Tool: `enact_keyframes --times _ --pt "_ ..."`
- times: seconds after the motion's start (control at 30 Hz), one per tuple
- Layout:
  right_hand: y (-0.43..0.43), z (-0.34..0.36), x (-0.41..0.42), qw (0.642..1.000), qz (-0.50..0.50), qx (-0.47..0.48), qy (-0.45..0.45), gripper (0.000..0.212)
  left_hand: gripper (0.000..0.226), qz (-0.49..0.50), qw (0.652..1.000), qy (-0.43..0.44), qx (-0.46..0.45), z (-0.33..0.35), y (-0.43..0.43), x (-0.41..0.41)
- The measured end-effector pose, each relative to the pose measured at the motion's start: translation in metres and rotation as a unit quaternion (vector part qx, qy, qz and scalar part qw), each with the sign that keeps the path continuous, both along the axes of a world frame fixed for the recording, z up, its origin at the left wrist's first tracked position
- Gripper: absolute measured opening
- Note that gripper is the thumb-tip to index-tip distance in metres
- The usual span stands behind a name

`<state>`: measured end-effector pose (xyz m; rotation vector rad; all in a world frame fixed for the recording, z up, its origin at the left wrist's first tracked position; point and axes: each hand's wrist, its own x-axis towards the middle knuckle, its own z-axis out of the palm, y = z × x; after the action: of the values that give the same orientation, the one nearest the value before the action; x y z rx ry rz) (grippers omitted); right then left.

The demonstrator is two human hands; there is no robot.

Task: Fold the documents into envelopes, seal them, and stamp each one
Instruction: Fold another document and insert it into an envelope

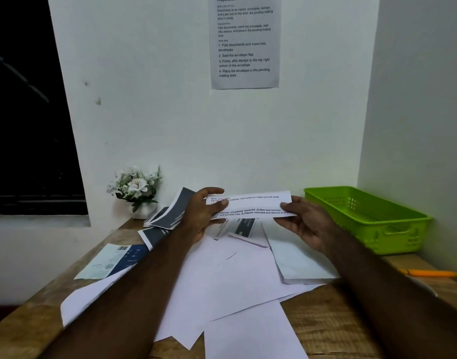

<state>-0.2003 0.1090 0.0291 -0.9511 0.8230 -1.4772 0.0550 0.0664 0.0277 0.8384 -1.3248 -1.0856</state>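
A wooden desk point(325, 327) against a pale wall carries a scatter of loose white sheets point(242, 281) nearest the person. What looks like an envelope point(299, 263) lies at their right, and an orange pen point(429, 273) lies by the right edge. Above the sheets, both hands hold a folded document point(253, 204) clear of the desk. The left hand point(199, 216) pinches its left end, thumb on the printed face, and the right hand point(307, 224) pinches its right end. The strip's long axis runs left to right, nearly level, with the print facing the person. The folding looks about finished. Next, one hand must let go, fetch an envelope and feed the strip in lengthwise. Beyond stand a green basket point(372, 218) and a flower pot point(136, 190).
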Motion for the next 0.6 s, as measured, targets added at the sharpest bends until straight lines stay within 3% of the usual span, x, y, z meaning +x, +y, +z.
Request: enact_keyframes --times 0.2,0.33,0.43,0.5,0.6 --pt "0.003 0.001 0.004 0.999 0.038 -0.004 -0.007 0.021 0.033 0.015 0.999 -0.012 -0.042 0.001 0.001 -0.005" --pt "0.002 0.002 0.002 1.0 0.015 -0.025 -0.008 0.027 0.032 0.022 1.0 -0.002 -0.006 0.006 0.003 -0.003" --pt "-0.002 0.001 -0.002 0.999 -0.03 -0.033 -0.019 0.033 0.031 0.088 0.995 -0.032 0.022 0.007 0.001 0.002" --pt "-0.005 0.0 -0.005 0.997 -0.065 -0.031 -0.022 0.036 0.031 0.142 0.986 -0.09 0.02 0.004 0.0 0.006" --pt "-0.008 -0.001 -0.008 0.993 -0.111 -0.022 -0.018 0.033 0.04 0.117 0.94 -0.322 0.014 -0.003 -0.003 0.016"
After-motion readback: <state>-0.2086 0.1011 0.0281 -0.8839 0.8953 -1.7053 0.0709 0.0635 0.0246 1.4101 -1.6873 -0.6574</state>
